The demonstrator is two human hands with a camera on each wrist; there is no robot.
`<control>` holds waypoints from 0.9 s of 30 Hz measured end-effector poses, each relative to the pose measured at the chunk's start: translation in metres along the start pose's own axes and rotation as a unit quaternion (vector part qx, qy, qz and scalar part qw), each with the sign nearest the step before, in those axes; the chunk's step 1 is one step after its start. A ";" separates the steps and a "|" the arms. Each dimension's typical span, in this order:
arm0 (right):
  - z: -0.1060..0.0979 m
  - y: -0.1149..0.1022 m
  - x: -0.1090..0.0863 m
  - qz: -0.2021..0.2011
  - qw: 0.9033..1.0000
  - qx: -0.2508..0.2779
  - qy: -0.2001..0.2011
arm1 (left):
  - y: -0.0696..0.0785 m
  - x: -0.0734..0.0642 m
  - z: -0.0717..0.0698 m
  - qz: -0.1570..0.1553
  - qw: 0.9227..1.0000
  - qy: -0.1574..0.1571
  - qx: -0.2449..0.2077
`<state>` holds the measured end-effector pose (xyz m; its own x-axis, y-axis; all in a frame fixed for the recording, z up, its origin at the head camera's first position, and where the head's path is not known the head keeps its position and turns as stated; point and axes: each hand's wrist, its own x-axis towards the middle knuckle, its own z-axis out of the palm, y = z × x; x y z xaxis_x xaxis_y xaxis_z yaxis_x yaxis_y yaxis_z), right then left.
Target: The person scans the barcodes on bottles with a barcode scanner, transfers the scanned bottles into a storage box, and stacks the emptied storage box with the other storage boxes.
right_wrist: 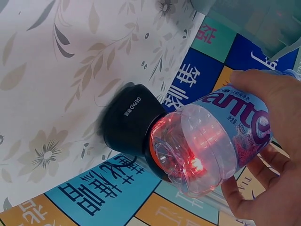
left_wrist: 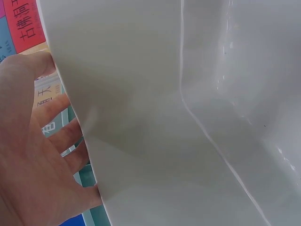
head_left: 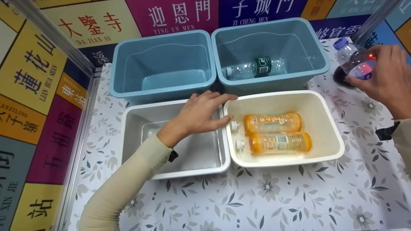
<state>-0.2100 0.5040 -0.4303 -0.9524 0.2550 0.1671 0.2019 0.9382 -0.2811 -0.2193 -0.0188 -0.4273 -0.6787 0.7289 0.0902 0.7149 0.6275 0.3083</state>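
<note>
My right hand [head_left: 390, 73] grips a clear plastic bottle [right_wrist: 240, 120] with a purple cap [head_left: 341, 43] and a blue-and-purple label. The bottle is tilted, its base right at the face of a black scanner [right_wrist: 131, 120], whose red light shines through the plastic. My left hand [head_left: 204, 112] hovers over the inner edges of two front bins, fingers spread and loosely bent, holding nothing. In the left wrist view its fingertips lie along the rim of the grey-white bin [left_wrist: 122, 94]. Two orange-labelled bottles [head_left: 273, 123] lie in the cream bin [head_left: 324, 128] beside it.
Behind stand two blue bins; the right one [head_left: 269, 27] contains a clear bottle with a green label [head_left: 262, 66], the left one [head_left: 162, 38] shows its bare floor. A floral cloth [head_left: 266, 199] covers the table. Colourful printed panels [head_left: 179, 16] with metal posts border it.
</note>
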 end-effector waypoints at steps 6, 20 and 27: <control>-0.002 0.001 -0.001 0.000 1.000 0.008 -0.002 | 0.001 0.000 0.000 -0.001 1.000 -0.007 -0.002; -0.023 -0.004 -0.002 -0.040 0.999 0.016 0.030 | 0.001 0.000 -0.002 -0.010 1.000 -0.014 -0.007; -0.030 -0.008 -0.005 -0.059 0.997 0.023 0.034 | 0.001 0.000 -0.002 -0.008 1.000 -0.007 -0.003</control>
<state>-0.2000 0.5022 -0.4007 -0.9509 0.1593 0.2653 0.0760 0.9513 -0.2986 -0.2187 -0.0185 -0.4255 -0.6871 0.7229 0.0720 0.7034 0.6373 0.3148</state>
